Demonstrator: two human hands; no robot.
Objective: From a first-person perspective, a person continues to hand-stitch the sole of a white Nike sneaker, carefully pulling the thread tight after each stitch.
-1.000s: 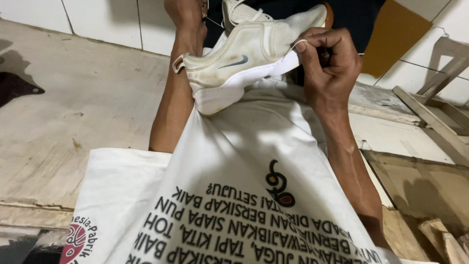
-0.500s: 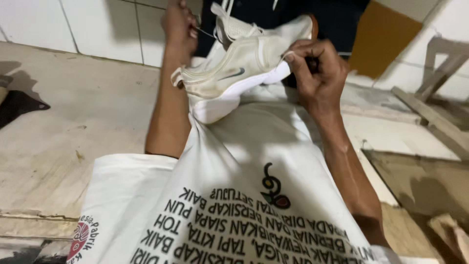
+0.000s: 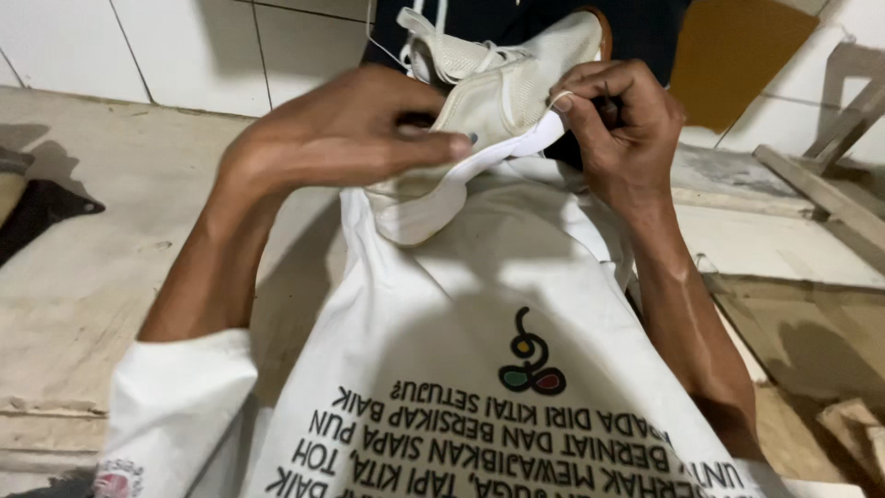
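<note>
A cream-white sneaker (image 3: 502, 92) with white laces lies sole-side toward me on my lap, against my white printed shirt (image 3: 479, 369). My left hand (image 3: 350, 134) lies across the shoe's side, fingertips pressed on the upper just above the white sole edge (image 3: 442, 189). My right hand (image 3: 618, 120) pinches the sole's rim near the heel end, thumb and fingers closed on it. A thin thread (image 3: 373, 32) rises from the shoe toward the top of the view.
I sit on a pale worn floor (image 3: 83, 267) in front of a white tiled wall (image 3: 184, 46). A dark cloth (image 3: 41, 207) lies at the left. Wooden planks (image 3: 820, 189) and a brown board (image 3: 728, 55) stand at the right.
My left hand has come down from above the shoe, where it was raised with the thread, and now rests across the shoe's side. The right hand keeps its grip on the sole rim.
</note>
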